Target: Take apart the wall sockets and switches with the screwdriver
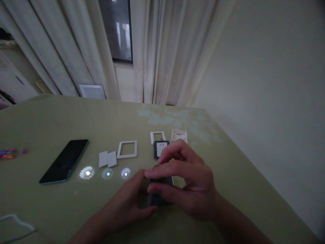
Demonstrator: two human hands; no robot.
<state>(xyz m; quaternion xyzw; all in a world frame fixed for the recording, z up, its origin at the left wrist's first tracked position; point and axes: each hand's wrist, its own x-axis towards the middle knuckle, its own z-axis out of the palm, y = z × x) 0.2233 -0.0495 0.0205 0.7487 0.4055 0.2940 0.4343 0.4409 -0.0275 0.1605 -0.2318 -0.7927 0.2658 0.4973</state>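
On the table, a dark square plate (156, 200) with a pale right edge lies largely under my hands. My left hand (129, 200) grips its left side, index finger at the far corner and thumb at the near edge. Over the top of the plate curves my right hand (188, 179), its thumb and index finger close together at the plate's face. Whatever may be between those fingertips is hidden. Just beyond my right fingers sits a black-framed socket module (160, 149) with a white face, partly covered by the hand.
Behind the module are a white frame (151, 138) and a cream mounting box (179, 134). Leftward lie another white frame (127, 157), two white square covers (108, 159), a black phone (64, 161) and small colourful pieces (10, 153). A wall (279, 101) borders the table's right side.
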